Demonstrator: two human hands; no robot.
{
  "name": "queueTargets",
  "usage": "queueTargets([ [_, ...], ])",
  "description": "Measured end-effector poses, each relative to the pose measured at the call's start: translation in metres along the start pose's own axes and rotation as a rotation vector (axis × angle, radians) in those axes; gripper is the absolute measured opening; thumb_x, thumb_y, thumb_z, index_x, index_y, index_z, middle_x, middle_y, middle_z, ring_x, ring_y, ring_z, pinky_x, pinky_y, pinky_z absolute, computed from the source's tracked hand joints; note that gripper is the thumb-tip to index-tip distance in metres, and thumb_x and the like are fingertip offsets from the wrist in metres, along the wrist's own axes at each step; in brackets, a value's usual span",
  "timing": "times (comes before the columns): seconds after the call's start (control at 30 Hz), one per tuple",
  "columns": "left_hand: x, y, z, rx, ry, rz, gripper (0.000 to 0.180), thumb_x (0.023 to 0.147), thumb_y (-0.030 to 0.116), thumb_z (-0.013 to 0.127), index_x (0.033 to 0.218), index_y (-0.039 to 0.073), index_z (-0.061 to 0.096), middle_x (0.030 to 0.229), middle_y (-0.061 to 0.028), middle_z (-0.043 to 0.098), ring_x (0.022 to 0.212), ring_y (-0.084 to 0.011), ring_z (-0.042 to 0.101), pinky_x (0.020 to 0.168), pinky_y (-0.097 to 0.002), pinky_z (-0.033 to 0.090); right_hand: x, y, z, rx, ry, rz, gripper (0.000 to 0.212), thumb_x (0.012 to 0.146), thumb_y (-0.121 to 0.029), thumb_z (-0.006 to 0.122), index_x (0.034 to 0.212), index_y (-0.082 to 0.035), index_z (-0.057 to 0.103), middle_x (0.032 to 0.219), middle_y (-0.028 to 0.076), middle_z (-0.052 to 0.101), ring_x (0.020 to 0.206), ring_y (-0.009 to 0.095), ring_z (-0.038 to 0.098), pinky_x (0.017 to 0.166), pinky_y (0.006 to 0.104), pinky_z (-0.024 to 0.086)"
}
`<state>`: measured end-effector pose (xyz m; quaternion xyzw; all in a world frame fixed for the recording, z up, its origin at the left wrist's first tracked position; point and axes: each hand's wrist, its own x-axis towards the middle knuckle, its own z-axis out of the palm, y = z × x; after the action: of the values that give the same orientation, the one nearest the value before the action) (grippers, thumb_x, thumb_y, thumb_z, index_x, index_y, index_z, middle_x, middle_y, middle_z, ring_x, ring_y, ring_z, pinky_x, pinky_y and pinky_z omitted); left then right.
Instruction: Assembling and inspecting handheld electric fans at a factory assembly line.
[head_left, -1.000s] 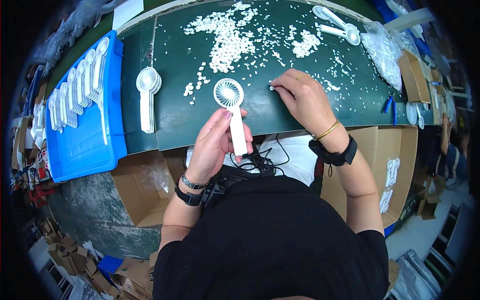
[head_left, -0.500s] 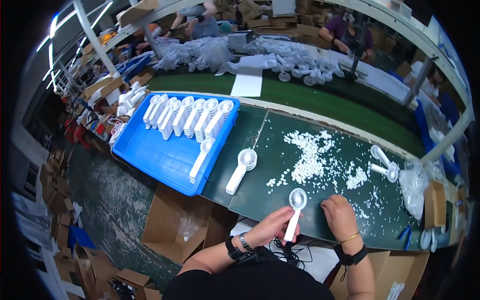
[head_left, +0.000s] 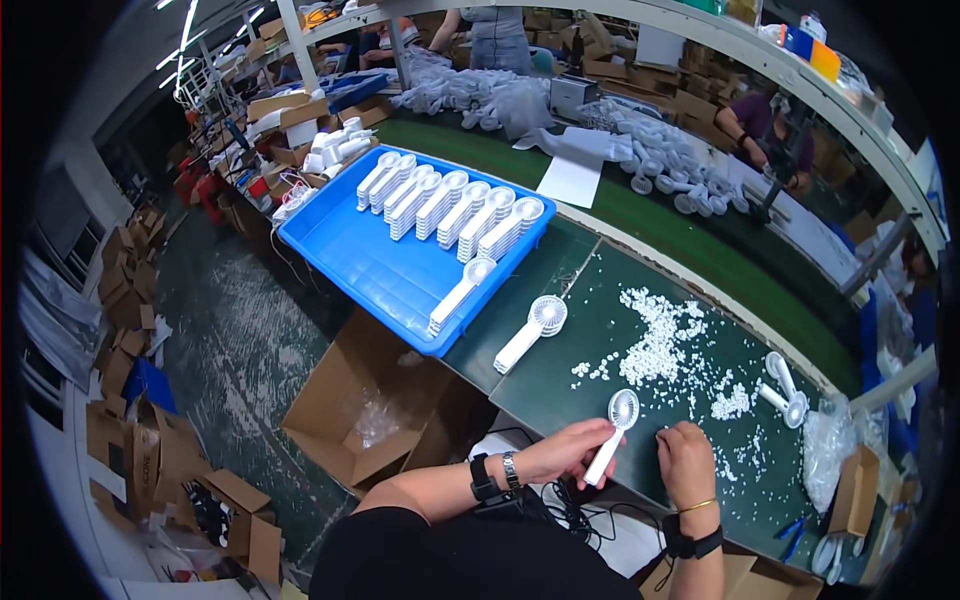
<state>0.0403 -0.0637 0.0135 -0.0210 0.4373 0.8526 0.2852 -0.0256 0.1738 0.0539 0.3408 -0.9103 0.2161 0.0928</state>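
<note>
My left hand is closed round the handle of a white handheld fan, its round grille tilted up and away from me. To its right, my right hand rests at the dark green tabletop with fingers curled together; whatever they may pinch is hidden. Just beyond both hands lies a scatter of small white pieces. A short stack of white fans lies left of that scatter. Farther left stands a blue tray holding rows of stacked white fans and one separate stack near its right edge.
Two loose white fans lie at the right, beside a clear plastic bag and a small cardboard box. Blue-handled pliers lie near the front edge. An open carton stands below the tray. Across a green belt, co-workers stand near bagged white parts.
My view has swung left, so the tray and table appear farther right. The fan stays in my left hand, and my right hand keeps its curled shape by the table.
</note>
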Motion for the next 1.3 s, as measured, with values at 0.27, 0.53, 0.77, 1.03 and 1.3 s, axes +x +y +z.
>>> queueTargets([
  [0.27, 0.004, 0.007, 0.002, 0.039, 0.029, 0.018, 0.033, 0.112, 0.034, 0.039, 0.124, 0.008, 0.053, 0.085, -0.0097, 0.069, 0.066, -0.0186, 0.071, 0.047, -0.0252, 0.053, 0.002, 0.009, 0.011, 0.081, 0.03, 0.108, 0.008, 0.084, -0.006, 0.069, 0.085, -0.002, 0.062, 0.085, 0.018, 0.06, 0.081, 0.04, 0.061, 0.071, 0.0484, 0.05],
  [0.53, 0.011, 0.018, -0.004, 0.041, -0.016, 0.01, 0.036, 0.112, 0.034, 0.04, 0.131, 0.005, 0.052, 0.091, -0.0112, 0.07, 0.073, -0.0197, 0.073, 0.051, -0.0252, 0.054, 0.001, -0.033, 0.013, 0.32, 0.219, 0.225, 0.01, 0.084, 0.0, 0.073, 0.092, 0.0, 0.068, 0.082, 0.011, 0.063, 0.068, 0.024, 0.063, 0.059, 0.034, 0.051],
  [0.77, 0.004, 0.003, 0.003, 0.083, 0.016, 0.042, 0.037, 0.112, 0.036, 0.041, 0.125, 0.004, 0.055, 0.094, -0.0113, 0.07, 0.073, -0.0194, 0.072, 0.052, -0.0249, 0.054, -0.01, -0.059, 0.016, 0.325, 0.281, 0.064, 0.01, 0.084, 0.0, 0.074, 0.092, -0.002, 0.069, 0.084, 0.008, 0.064, 0.069, 0.023, 0.064, 0.058, 0.0343, 0.051],
  [1.03, 0.004, 0.0, 0.004, 0.157, 0.03, 0.017, 0.038, 0.112, 0.037, 0.039, 0.121, 0.004, 0.057, 0.094, -0.0109, 0.071, 0.074, -0.018, 0.072, 0.053, -0.0248, 0.055, -0.007, -0.064, 0.018, 0.277, 0.24, 0.073, 0.011, 0.084, -0.002, 0.075, 0.092, -0.002, 0.067, 0.086, 0.01, 0.064, 0.076, 0.03, 0.064, 0.066, 0.0395, 0.052],
  [1.3, 0.009, 0.01, 0.003, 0.225, 0.076, 0.031, 0.038, 0.112, 0.035, 0.042, 0.124, 0.004, 0.06, 0.09, -0.008, 0.072, 0.071, -0.0141, 0.071, 0.051, -0.0232, 0.053, 0.007, -0.059, 0.02, 0.278, 0.236, 0.114, 0.01, 0.085, -0.002, 0.074, 0.092, -0.002, 0.067, 0.086, 0.011, 0.063, 0.076, 0.032, 0.063, 0.067, 0.041, 0.051],
])
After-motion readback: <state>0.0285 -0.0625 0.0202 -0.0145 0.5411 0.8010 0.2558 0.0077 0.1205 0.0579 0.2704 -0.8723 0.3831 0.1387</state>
